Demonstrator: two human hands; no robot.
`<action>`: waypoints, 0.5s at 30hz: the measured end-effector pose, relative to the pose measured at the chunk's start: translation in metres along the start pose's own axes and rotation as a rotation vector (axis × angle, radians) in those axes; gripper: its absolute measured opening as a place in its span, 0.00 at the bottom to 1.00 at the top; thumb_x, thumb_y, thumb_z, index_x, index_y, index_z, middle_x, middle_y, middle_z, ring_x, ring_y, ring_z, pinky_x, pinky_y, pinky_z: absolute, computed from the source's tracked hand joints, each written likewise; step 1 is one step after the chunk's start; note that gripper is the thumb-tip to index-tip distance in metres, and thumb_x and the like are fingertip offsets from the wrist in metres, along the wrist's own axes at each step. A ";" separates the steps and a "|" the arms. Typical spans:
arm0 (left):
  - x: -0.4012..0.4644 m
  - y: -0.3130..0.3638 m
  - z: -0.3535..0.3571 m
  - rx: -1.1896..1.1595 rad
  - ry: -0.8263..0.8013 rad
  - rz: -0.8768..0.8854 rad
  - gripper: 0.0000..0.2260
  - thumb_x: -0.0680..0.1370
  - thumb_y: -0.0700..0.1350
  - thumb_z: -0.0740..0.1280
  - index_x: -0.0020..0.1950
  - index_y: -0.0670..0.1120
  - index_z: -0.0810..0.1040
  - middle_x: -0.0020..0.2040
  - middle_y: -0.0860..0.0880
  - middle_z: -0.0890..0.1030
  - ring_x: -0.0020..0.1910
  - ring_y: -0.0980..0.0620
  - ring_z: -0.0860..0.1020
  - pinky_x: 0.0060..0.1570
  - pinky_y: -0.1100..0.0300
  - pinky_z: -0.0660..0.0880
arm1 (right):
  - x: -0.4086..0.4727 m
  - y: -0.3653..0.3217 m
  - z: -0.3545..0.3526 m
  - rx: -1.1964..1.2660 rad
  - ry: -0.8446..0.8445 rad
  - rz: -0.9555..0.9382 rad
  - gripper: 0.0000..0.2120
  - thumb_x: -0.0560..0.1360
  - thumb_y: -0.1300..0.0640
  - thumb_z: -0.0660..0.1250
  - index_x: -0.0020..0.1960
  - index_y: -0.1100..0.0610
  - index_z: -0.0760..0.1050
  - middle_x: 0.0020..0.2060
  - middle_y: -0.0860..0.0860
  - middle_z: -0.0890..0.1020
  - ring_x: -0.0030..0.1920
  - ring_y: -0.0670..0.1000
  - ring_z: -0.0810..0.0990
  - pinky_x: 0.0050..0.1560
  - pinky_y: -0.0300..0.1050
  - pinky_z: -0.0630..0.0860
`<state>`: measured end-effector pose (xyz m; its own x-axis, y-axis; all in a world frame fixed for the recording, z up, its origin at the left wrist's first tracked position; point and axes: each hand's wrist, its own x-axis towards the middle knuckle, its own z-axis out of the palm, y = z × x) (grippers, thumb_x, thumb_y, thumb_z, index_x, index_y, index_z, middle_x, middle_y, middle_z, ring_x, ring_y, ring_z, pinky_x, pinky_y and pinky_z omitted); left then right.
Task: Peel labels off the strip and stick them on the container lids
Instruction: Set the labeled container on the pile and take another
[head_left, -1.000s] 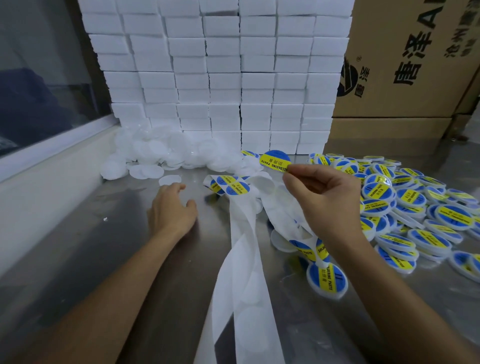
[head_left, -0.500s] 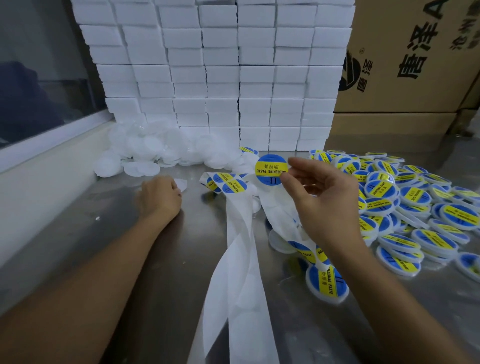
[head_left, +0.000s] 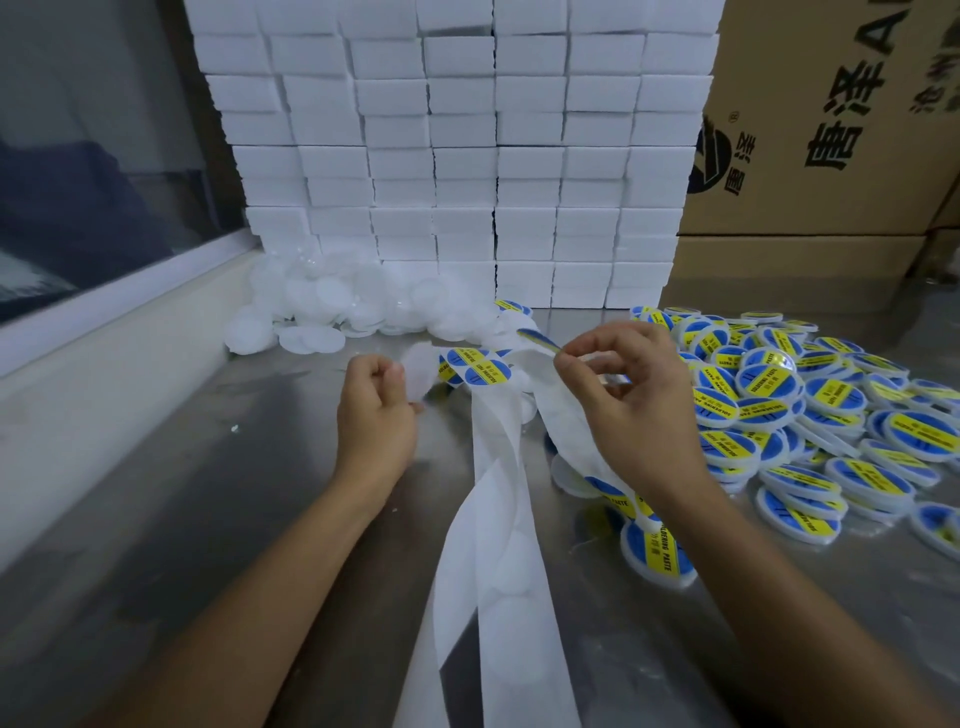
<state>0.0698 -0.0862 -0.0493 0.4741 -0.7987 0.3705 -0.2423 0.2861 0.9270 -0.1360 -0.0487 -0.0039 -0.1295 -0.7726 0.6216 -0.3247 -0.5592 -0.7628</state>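
Labels, blue and yellow and printed "SOLDERING PASTE", are what I am watching: one peeled label (head_left: 537, 340) sits edge-on at the centre of the frame, pinched between the thumb and forefinger of the right hand (head_left: 631, 400), whose other fingers curl loosely below. Two more labels (head_left: 475, 368) remain on the backing strip (head_left: 493, 519) just left of it. That white strip runs down from mid-frame to the bottom edge in two long loops, with round bare patches showing where labels were.

My left hand (head_left: 376, 410) is at centre left, fingers curled in, gripping a plain white lid (head_left: 421, 371) by its edge; the lid stands just beside the labels on the strip, though whether it touches them I cannot tell.

Unlabelled white lids (head_left: 332, 306) lie heaped at the upper left of the bench (head_left: 208, 519) (a shiny steel one), against a wall of stacked white boxes (head_left: 467, 156). Labelled lids (head_left: 810, 410) spread in a pile across the right of the frame, a few more lying under my right wrist near the strip. Brown cardboard cartons (head_left: 831, 130) with black Chinese print fill the upper right. A window (head_left: 93, 156) with a pale sill runs along the left edge.
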 end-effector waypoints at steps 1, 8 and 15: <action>-0.003 0.008 0.000 -0.083 -0.011 -0.017 0.10 0.83 0.43 0.57 0.43 0.52 0.69 0.44 0.54 0.76 0.35 0.60 0.83 0.47 0.53 0.79 | -0.001 0.000 0.000 0.016 -0.006 0.027 0.04 0.75 0.59 0.71 0.44 0.51 0.78 0.49 0.49 0.79 0.40 0.43 0.82 0.39 0.41 0.78; -0.032 0.048 0.004 -0.423 -0.196 -0.178 0.09 0.83 0.42 0.59 0.46 0.42 0.75 0.42 0.43 0.83 0.36 0.48 0.85 0.38 0.54 0.82 | -0.006 -0.006 0.006 0.143 -0.066 0.099 0.14 0.70 0.56 0.76 0.53 0.50 0.75 0.52 0.44 0.80 0.44 0.46 0.85 0.41 0.40 0.81; -0.043 0.062 0.003 -0.472 -0.300 -0.225 0.06 0.81 0.42 0.62 0.48 0.42 0.78 0.40 0.47 0.85 0.39 0.46 0.85 0.38 0.54 0.83 | -0.010 -0.011 0.009 0.118 -0.101 0.089 0.16 0.71 0.57 0.75 0.56 0.49 0.75 0.58 0.50 0.76 0.44 0.42 0.84 0.44 0.40 0.82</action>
<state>0.0323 -0.0356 -0.0075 0.1943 -0.9617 0.1932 0.2704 0.2418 0.9319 -0.1225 -0.0377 -0.0038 -0.0563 -0.8436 0.5340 -0.2032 -0.5140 -0.8334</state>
